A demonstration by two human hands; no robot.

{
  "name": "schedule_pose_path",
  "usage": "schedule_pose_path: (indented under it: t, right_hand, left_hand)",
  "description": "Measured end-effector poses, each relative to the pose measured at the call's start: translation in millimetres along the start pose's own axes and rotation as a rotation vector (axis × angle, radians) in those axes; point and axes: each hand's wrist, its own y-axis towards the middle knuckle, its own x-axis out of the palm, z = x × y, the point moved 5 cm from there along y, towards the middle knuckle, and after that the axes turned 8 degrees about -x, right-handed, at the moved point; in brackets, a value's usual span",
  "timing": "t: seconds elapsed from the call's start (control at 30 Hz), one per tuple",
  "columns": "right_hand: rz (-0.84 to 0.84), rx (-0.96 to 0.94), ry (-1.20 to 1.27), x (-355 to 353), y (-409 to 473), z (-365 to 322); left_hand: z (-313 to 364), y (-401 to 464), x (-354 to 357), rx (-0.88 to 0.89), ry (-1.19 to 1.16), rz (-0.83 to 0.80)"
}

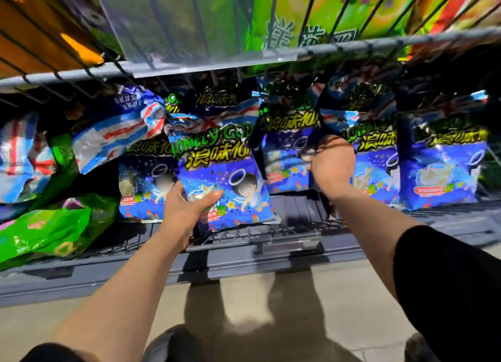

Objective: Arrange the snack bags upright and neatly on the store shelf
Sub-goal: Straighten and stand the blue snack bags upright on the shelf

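Observation:
Several blue snack bags stand in a row on the grey wire shelf [271,242]. My left hand [187,207] grips the lower left corner of one blue bag [225,177], thumb on its front, and the bag leans forward at the shelf's front. My right hand [332,161] reaches in between two upright blue bags [287,155] [376,166]; its fingers are hidden among them, so its hold is unclear. Another blue bag [444,161] stands upright at the right. One blue bag [119,128] lies tipped sideways, back side out, at the upper left.
Green snack bags [51,229] lie flat at the shelf's left end beside more tipped blue bags [19,155]. An upper wire shelf [406,40] with green and orange packs hangs close overhead. Tan floor lies below the shelf edge.

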Motion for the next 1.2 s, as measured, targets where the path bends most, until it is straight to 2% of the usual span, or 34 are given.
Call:
schedule_pose_path:
  t: [0.1, 0.17, 0.2, 0.3, 0.33, 0.37, 0.43, 0.73, 0.87, 0.97, 1.03, 1.07, 1.2]
  right_hand:
    - [0.024, 0.029, -0.03, -2, 4, 1]
    - [-0.027, 0.014, -0.086, 10, -7, -1]
    - [-0.054, -0.058, -0.169, 15, -15, -6]
    - [0.014, -0.512, -0.418, 23, -26, -29]
    - [-0.017, -0.62, -0.503, 32, -26, -30]
    - [-0.124, -0.663, -0.548, 42, -26, -27]
    - [-0.269, -0.658, -0.539, 56, -21, -19]
    - [-0.436, -0.625, -0.407, 69, 1, -23]
    - [-0.393, -0.697, -0.437, 40, -5, -31]
    - [-0.197, -0.878, -0.658, 6, -13, -32]
    - [-0.197, -0.974, -0.86, -9, -17, -17]
    - [-0.251, -0.97, -0.927, -16, -17, -5]
    - [-0.409, -0.709, -1.049, -43, 11, 42]
  left_hand:
    - [-2, 3, 7, -0.007, 0.02, -0.017]
    - [-1, 4, 12, 0.007, 0.026, -0.021]
    - [-1, 5, 14, 0.01, 0.03, -0.019]
    - [-1, 8, 15, 0.011, 0.039, -0.008]
    - [-1, 10, 17, 0.006, 0.045, -0.008]
    - [-2, 11, 18, -0.002, 0.05, -0.008]
    - [-6, 12, 21, -0.019, 0.065, -0.007]
    - [3, 19, 21, -0.037, 0.117, 0.022]
    - [10, 17, 23, -0.018, 0.135, 0.01]
    - [16, 15, 28, 0.01, 0.165, 0.04]
    - [20, 12, 35, 0.035, 0.166, 0.037]
    - [22, 9, 40, 0.046, 0.153, 0.026]
    - [25, -5, 72, 0.063, 0.128, -0.027]
